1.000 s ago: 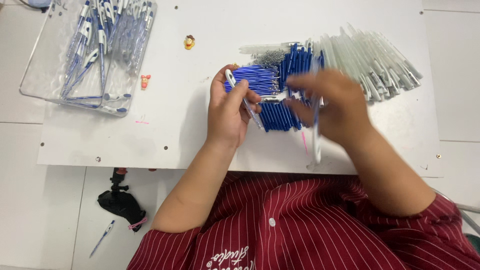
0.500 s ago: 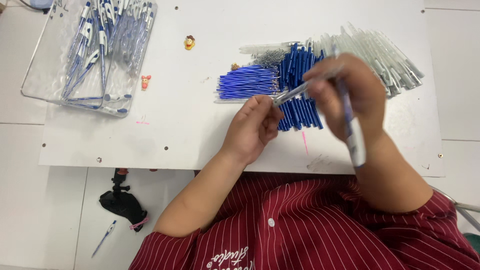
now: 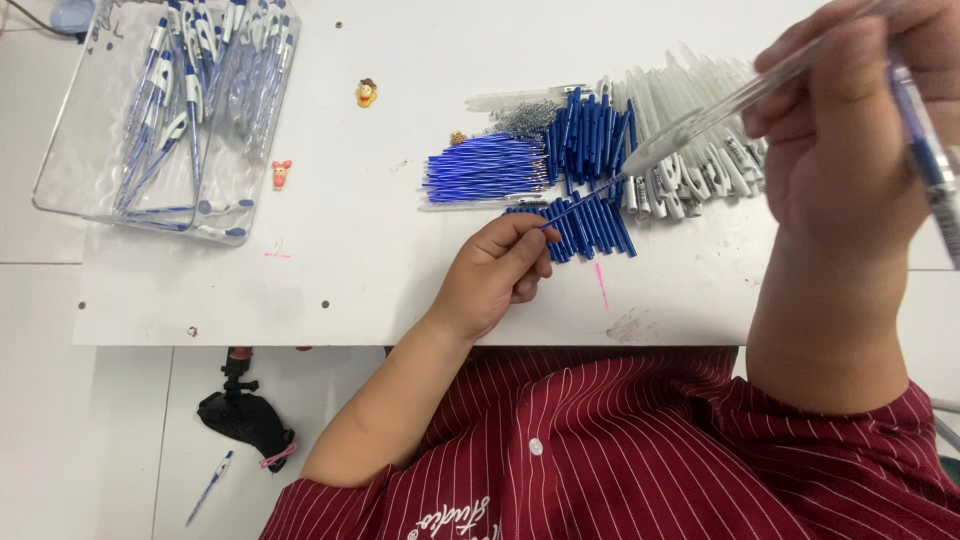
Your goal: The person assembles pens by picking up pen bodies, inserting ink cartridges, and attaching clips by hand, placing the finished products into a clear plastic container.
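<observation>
left hand [image 3: 495, 275]: low, fingertips pinched, forearm bare | right hand [image 3: 850, 130]: raised (near camera), fingers curled shut

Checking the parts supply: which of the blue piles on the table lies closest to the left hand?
The short blue sleeves just beyond the left hand, at its fingertips; the thin blue refills and the upper blue sleeve pile lie farther away.

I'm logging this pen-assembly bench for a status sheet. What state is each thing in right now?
left hand: pinching a thin blue refill by its end
right hand: raised, gripping a clear pen barrel and a finished pen
refill: its far end at the barrel's mouth
clear tray: partly filled with assembled pens
blue refill pile: lying loose on the table
clear barrels: heaped, empty
pen on floor: lying beside a black object
</observation>
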